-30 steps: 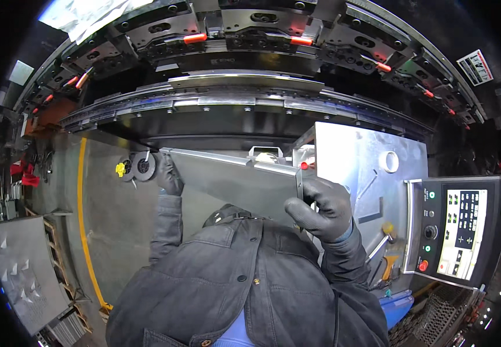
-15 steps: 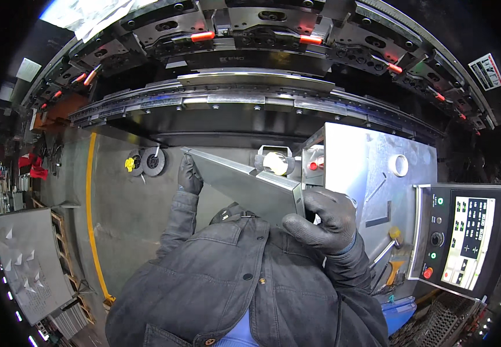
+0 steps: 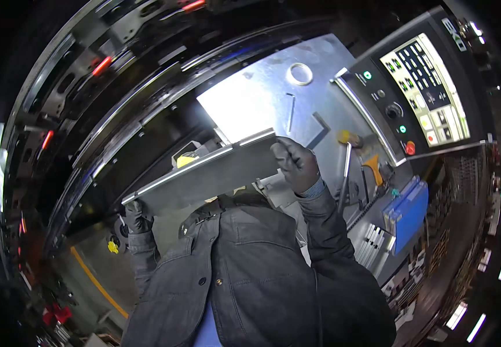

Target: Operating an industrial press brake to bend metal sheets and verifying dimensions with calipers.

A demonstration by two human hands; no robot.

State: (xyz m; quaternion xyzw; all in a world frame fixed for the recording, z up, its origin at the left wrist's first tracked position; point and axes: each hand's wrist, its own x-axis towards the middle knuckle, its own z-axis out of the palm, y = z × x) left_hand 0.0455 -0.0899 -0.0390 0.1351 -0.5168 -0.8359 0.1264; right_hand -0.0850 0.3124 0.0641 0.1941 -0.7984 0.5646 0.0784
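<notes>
A long grey sheet-metal panel (image 3: 210, 174) with a bent, shiny edge spans the space in front of my chest, tilted up toward the right. At its left end my left hand (image 3: 139, 216), in a dark glove, is closed on the corner. My gloved right hand (image 3: 296, 166) grips the right end, its fingers curled at the panel's edge. Just beyond the panel's right half lies a metal table (image 3: 262, 87). The hidden side of the panel, and the fingers behind it, do not show.
On the table sit a white tape roll (image 3: 300, 74), an L-shaped metal square (image 3: 321, 128) and a yellow-headed hammer (image 3: 349, 139). To the right stands a control panel with a lit screen (image 3: 427, 87). A long dark press machine (image 3: 117, 115) runs along the left. A blue bin (image 3: 405, 211) is lower right.
My view has swung to the right, bringing the table and control panel nearer the middle. Both hands keep hold of the panel, whose right end now points up toward the table.
</notes>
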